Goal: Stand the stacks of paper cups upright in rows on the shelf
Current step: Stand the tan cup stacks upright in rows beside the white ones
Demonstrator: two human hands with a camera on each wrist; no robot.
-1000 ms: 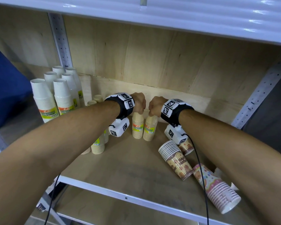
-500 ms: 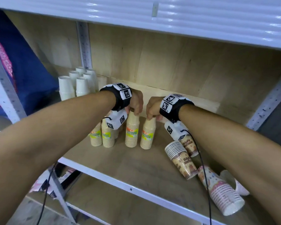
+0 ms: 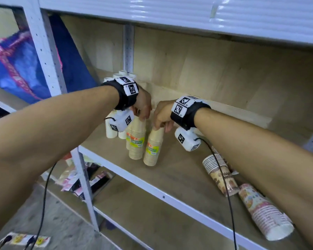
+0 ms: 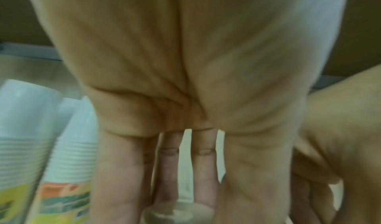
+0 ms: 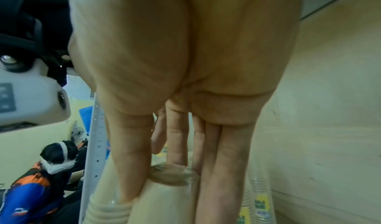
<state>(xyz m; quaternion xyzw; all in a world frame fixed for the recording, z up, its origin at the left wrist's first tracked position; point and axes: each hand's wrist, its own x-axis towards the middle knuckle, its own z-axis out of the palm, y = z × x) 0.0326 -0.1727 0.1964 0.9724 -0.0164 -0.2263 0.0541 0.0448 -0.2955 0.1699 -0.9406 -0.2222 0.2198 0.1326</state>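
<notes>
**No lettering clear enough to read**

The tan cup stack (image 3: 151,147) carries an orange, yellow and green label; its print is a blur. The second tan stack (image 3: 137,141), just left of it, bears the same label, equally unreadable. Right of it, the brown printed stack (image 3: 222,177) shows smeared lettering. Above it, both wristbands (image 3: 131,88) wear black-and-white square codes, with tiny illegible characters.
</notes>
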